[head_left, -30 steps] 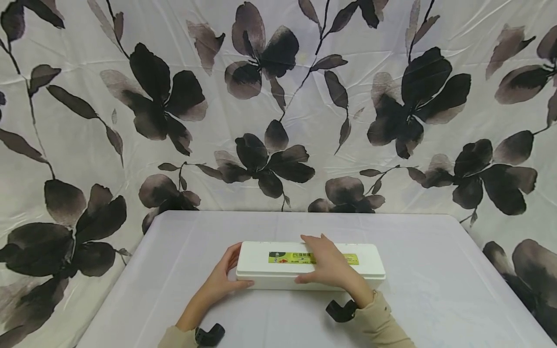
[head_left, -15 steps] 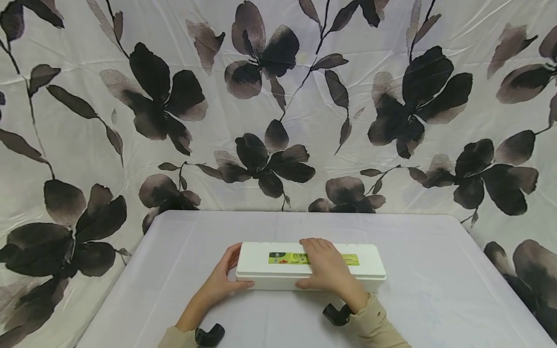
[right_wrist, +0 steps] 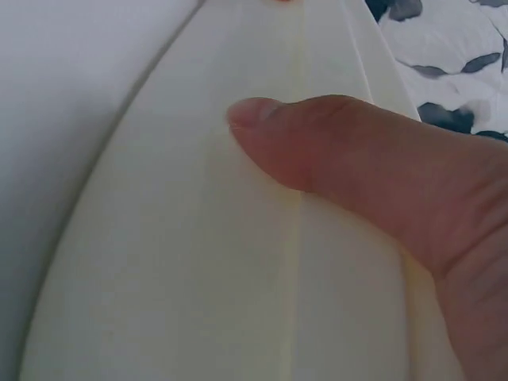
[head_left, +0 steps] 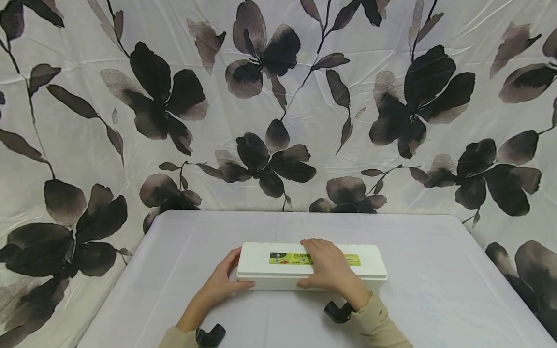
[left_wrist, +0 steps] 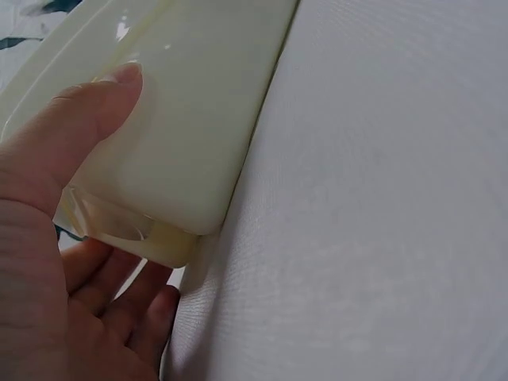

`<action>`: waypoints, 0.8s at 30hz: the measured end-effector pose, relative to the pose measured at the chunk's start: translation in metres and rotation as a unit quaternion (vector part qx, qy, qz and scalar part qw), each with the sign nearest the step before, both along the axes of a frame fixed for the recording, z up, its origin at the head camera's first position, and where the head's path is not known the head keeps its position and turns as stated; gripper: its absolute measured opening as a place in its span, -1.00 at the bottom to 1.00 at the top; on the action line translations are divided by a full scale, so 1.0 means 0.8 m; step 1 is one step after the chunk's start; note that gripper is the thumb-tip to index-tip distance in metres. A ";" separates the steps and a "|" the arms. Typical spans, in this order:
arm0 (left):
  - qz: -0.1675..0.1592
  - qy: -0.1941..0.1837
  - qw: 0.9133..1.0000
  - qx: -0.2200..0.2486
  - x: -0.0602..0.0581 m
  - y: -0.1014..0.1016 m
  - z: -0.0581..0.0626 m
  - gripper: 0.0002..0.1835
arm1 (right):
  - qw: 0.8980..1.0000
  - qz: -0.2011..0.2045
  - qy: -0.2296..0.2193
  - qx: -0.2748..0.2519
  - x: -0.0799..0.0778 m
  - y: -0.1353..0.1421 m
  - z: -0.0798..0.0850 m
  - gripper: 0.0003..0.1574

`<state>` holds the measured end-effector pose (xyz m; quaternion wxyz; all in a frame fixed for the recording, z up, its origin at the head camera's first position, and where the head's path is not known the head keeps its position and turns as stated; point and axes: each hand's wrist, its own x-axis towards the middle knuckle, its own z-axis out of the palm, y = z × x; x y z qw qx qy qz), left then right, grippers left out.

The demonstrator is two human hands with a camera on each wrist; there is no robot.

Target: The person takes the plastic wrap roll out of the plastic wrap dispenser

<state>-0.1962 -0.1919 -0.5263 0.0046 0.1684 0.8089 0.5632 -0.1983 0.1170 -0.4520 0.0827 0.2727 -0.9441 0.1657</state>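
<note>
A long white cling film box (head_left: pixel 261 267) with a green and yellow label (head_left: pixel 283 258) lies flat on the table, its lid down. My left hand (head_left: pixel 221 280) holds the box's left end. In the left wrist view the thumb (left_wrist: pixel 103 103) presses the front wall and the fingers (left_wrist: pixel 131 298) curl around the end. Across the top, right of the middle, my right hand (head_left: pixel 330 268) grips the box and covers part of the label. Its thumb (right_wrist: pixel 317 143) lies against the front wall in the right wrist view; its other fingers reach over the lid toward the back edge.
A white cloth (head_left: pixel 174 261) covers the table. Behind the far edge hangs a white curtain (head_left: pixel 339 116) with dark flowers. Black wrist mounts (head_left: pixel 211 335) sit below both hands.
My right hand has settled lower onto the box, its fingers coming together over the lid. My left hand and the box stay in place.
</note>
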 end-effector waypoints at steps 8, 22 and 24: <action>0.010 0.024 0.999 -0.024 0.003 0.002 0.003 -0.02 | 0.999 0.014 -0.011 0.045 -0.005 -0.009 0.019 -0.01; 0.020 0.039 0.999 -0.028 0.002 0.004 0.002 -0.01 | 0.994 0.042 -0.025 0.093 -0.015 -0.013 0.031 -0.28; 0.019 0.041 0.999 -0.027 0.002 0.005 0.002 -0.02 | 0.994 0.047 -0.022 0.095 -0.016 -0.012 0.031 -0.29</action>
